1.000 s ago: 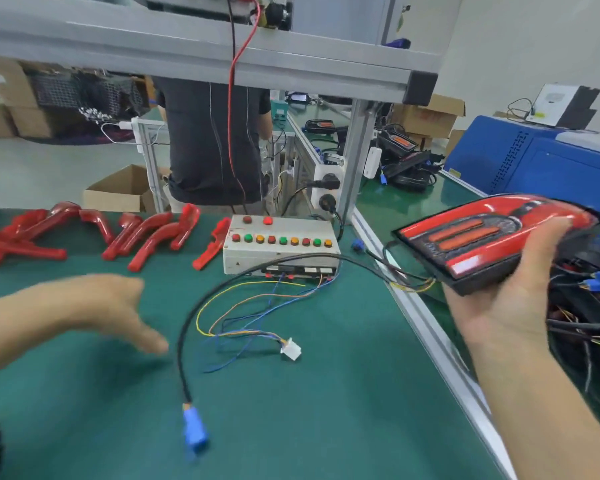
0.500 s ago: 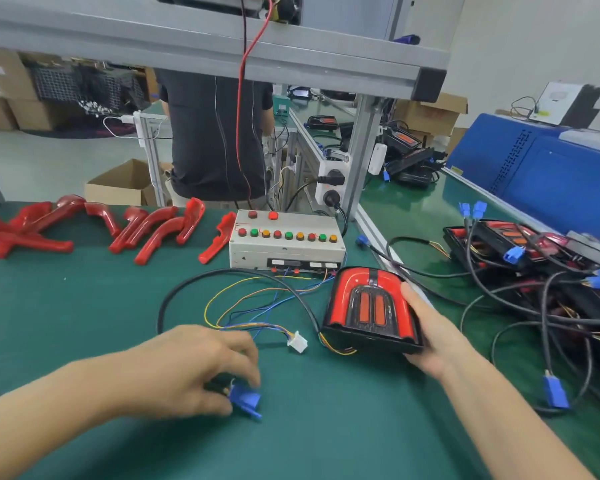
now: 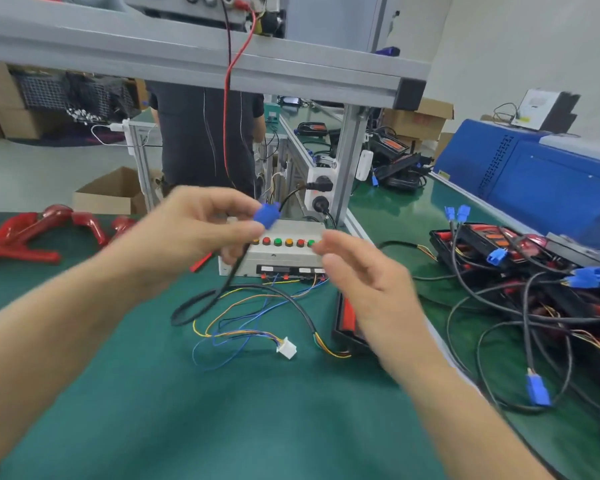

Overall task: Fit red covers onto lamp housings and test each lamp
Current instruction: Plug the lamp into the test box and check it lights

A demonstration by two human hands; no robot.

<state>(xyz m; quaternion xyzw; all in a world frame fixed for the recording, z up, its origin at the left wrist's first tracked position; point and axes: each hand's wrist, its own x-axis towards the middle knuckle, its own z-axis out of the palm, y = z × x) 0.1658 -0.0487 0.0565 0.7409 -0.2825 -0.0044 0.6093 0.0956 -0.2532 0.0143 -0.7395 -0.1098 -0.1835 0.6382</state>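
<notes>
Pinching a blue plug (image 3: 266,216) between thumb and fingertips, the left hand (image 3: 201,230) is raised at the centre of the frame, in front of the button box (image 3: 281,254); the plug's black cable (image 3: 222,289) hangs down in a loop to the green tabletop (image 3: 153,393). To the right of it the right hand (image 3: 364,271) hovers with fingers loosely spread, gripping nothing, its fingertips pointing toward the plug. Half a second ago the left hand was low on the tabletop picking up that plug, and the right hand rested on the lamp (image 3: 347,317); the lamp now lies released just below the box, mostly hidden behind the right wrist, so only a strip of its red cover and black housing shows. A white connector (image 3: 287,348) on thin coloured wires lies left of the lamp. Red covers (image 3: 25,233) lie spread at the left edge. At the right, a black tray (image 3: 440,244) holds more lamps tangled in cables with blue plugs
</notes>
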